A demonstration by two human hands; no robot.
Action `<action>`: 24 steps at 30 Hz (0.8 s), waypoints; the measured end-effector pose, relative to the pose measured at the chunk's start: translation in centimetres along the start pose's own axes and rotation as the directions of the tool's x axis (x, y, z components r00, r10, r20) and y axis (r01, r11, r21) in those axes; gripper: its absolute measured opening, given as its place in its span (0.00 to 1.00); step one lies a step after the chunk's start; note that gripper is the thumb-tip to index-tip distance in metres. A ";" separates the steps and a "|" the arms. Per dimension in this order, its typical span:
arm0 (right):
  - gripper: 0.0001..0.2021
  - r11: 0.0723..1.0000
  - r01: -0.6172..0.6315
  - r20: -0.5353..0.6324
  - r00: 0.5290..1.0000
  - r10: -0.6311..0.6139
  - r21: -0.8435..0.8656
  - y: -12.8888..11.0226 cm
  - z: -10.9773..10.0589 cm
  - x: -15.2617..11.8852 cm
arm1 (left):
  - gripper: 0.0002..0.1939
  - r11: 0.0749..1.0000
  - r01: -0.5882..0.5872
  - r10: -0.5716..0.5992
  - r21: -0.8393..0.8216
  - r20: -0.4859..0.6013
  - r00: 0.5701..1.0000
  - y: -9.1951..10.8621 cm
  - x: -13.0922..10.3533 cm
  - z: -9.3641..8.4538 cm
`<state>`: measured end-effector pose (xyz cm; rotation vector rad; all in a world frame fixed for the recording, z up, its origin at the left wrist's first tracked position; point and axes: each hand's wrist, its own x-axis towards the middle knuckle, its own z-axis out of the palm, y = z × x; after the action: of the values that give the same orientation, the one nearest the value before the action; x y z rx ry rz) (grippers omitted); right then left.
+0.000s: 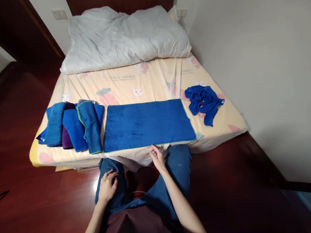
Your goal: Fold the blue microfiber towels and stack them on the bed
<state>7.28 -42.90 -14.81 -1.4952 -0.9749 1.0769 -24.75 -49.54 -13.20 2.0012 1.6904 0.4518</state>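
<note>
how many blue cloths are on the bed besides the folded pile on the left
2: the flat cloth in the middle and the crumpled cloth to its right, whose folds might hide another.

Blue towel (146, 124) lies flat along the near edge of the bed (149, 80), right hand (158, 160) at its hem, left hand (107, 185) on left thigh (122, 190); folded towels (74, 131) by near-left corner, crumpled blue cloth (207, 96) toward right edge.
</note>
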 end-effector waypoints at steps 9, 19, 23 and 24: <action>0.35 0.994 0.017 -0.007 1.000 -0.016 0.112 0.2 0.5 0.3 | 0.16 1.000 0.007 -0.007 0.006 0.003 1.000 -0.2 0.1 0.1; 0.41 0.979 -0.022 0.033 0.999 0.016 0.204 -0.2 1.7 0.5 | 0.16 1.000 0.026 -0.026 0.002 0.011 1.000 -0.1 0.1 0.1; 0.45 0.968 -0.042 0.056 0.998 0.029 0.248 -0.7 2.1 0.8 | 0.16 0.999 0.032 -0.032 -0.002 0.017 0.999 0.3 0.1 -0.1; 0.44 0.969 -0.031 0.050 0.999 0.019 0.244 -0.9 2.1 0.9 | 0.16 0.999 0.032 -0.032 -0.002 0.017 0.999 0.4 0.1 -0.2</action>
<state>5.42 -41.35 -14.25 -1.2879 -0.8245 1.2093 -24.54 -49.47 -12.85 1.9681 1.7082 0.4247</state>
